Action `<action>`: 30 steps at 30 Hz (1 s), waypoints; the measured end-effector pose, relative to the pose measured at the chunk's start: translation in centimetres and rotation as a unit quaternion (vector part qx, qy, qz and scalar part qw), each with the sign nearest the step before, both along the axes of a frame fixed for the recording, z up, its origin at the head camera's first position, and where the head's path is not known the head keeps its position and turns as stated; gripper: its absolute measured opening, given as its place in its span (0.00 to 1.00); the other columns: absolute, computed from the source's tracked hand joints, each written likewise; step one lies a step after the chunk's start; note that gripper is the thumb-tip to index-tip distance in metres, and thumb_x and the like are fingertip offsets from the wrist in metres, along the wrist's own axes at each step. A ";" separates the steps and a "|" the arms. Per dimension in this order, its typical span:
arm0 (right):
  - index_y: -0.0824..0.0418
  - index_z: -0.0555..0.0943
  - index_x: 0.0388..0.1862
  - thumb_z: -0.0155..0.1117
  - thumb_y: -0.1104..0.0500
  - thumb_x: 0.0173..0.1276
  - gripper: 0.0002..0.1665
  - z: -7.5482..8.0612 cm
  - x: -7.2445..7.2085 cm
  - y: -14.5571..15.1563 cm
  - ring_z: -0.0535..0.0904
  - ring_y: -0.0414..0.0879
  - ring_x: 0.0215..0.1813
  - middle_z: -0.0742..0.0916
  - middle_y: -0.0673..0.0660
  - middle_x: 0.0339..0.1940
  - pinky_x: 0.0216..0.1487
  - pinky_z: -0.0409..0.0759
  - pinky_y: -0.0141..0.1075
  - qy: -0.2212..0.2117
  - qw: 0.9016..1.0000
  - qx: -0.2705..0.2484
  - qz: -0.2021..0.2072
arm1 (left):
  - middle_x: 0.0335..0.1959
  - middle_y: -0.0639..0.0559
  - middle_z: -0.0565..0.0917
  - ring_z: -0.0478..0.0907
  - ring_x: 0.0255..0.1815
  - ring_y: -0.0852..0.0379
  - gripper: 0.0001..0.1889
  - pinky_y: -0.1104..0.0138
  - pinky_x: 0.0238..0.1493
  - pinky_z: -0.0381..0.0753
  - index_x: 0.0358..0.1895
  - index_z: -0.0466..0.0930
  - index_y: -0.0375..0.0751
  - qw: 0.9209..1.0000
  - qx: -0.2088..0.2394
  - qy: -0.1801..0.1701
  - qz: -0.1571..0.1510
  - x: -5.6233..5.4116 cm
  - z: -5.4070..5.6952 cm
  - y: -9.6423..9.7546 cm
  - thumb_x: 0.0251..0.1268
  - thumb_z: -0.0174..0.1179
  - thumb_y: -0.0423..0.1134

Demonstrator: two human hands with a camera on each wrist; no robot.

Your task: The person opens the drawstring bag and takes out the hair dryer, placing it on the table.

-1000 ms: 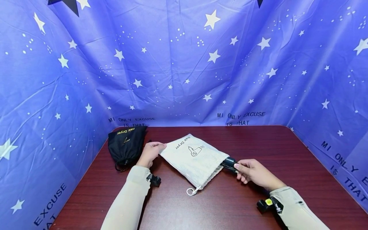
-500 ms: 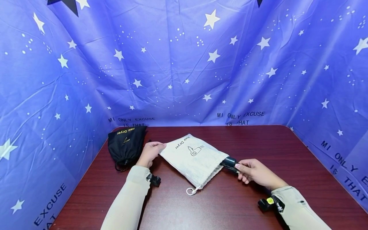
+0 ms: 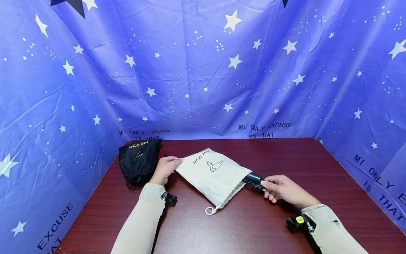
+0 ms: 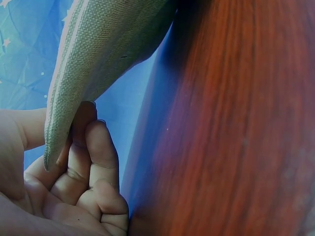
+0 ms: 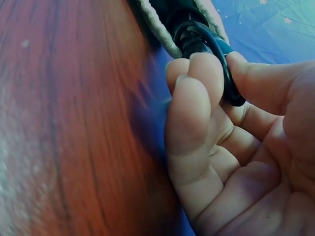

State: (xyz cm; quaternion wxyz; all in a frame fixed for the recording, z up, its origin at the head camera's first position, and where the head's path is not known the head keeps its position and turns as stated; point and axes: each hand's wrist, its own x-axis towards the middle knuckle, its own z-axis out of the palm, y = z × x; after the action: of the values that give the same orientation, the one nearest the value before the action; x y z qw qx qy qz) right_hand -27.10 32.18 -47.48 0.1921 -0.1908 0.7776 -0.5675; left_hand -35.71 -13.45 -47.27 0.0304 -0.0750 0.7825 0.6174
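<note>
A white drawstring bag (image 3: 215,174), printed "Hair Dryer", lies aslant in the middle, its mouth toward the right. My left hand (image 3: 165,170) pinches the bag's far-left corner; in the left wrist view the cloth (image 4: 93,64) runs between thumb and fingers. Out of the mouth sticks the dark end of a hair dryer (image 3: 253,177), with a black cord (image 5: 211,44) looped beside it. Thumb and fingers of my right hand (image 3: 280,189) grip that end and the cord. The rest of the hair dryer is hidden inside the bag.
A black drawstring pouch (image 3: 138,160), also printed "Hair Dryer", sits at the table's back left, close beyond my left hand. The dark red wooden table (image 3: 203,233) is enclosed by a blue curtain (image 3: 190,70) with stars on three sides.
My right hand has shifted slightly to the right, and a little more of the hair dryer's dark end shows outside the bag. My left hand and the bag stay nearly still.
</note>
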 end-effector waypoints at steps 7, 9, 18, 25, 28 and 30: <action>0.83 0.74 0.45 0.51 0.57 0.84 0.23 0.1 0.0 0.3 0.81 0.37 0.26 0.87 0.59 0.29 0.29 0.85 0.35 -0.008 1.000 -0.013 0.010 | 0.37 0.54 0.86 0.75 0.36 0.54 0.13 0.63 0.37 0.72 0.43 0.89 0.42 1.000 -0.002 -0.001 0.001 0.0 -0.1 0.0 0.66 0.68 0.48; 0.82 0.74 0.46 0.51 0.57 0.84 0.23 0.1 0.0 0.4 0.81 0.37 0.27 0.87 0.58 0.30 0.29 0.85 0.35 -0.012 1.000 -0.014 0.011 | 0.37 0.54 0.86 0.75 0.36 0.54 0.13 0.64 0.37 0.73 0.43 0.89 0.42 1.000 0.000 -0.002 0.001 0.0 -0.1 0.0 0.66 0.68 0.47; 0.81 0.74 0.47 0.52 0.55 0.84 0.24 0.1 -0.2 0.9 0.82 0.38 0.28 0.88 0.58 0.30 0.30 0.86 0.36 -0.026 1.000 -0.004 0.011 | 0.38 0.53 0.86 0.76 0.37 0.54 0.13 0.64 0.38 0.74 0.44 0.89 0.41 1.000 0.001 0.000 0.001 0.0 0.0 0.0 0.66 0.69 0.48; 0.83 0.73 0.47 0.51 0.57 0.84 0.25 0.3 0.0 1.0 0.82 0.38 0.28 0.88 0.57 0.30 0.31 0.86 0.36 -0.026 0.999 -0.012 0.020 | 0.37 0.54 0.86 0.75 0.36 0.54 0.13 0.64 0.37 0.73 0.43 0.89 0.42 1.000 -0.003 0.000 -0.001 0.0 -0.1 0.0 0.66 0.69 0.49; 0.83 0.73 0.47 0.51 0.57 0.84 0.25 0.2 0.0 1.2 0.82 0.38 0.28 0.88 0.56 0.30 0.31 0.86 0.36 -0.027 0.999 -0.011 0.023 | 0.37 0.54 0.86 0.75 0.35 0.54 0.13 0.64 0.37 0.73 0.43 0.90 0.42 1.000 -0.005 0.000 -0.001 -0.1 -0.2 0.0 0.67 0.68 0.49; 0.83 0.73 0.47 0.51 0.56 0.84 0.25 0.1 -0.1 1.3 0.82 0.38 0.28 0.87 0.56 0.30 0.30 0.86 0.36 -0.029 0.999 -0.008 0.022 | 0.36 0.54 0.86 0.75 0.35 0.54 0.13 0.64 0.37 0.72 0.43 0.90 0.42 1.000 -0.004 -0.001 0.001 -0.1 -0.2 0.0 0.67 0.68 0.48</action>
State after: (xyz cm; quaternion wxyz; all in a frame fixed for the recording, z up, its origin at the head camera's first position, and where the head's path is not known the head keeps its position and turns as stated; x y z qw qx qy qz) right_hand -27.19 33.46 -47.36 0.2256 -0.1930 0.7627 -0.5746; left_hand -35.78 -13.46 -47.49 0.0305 -0.0761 0.7848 0.6143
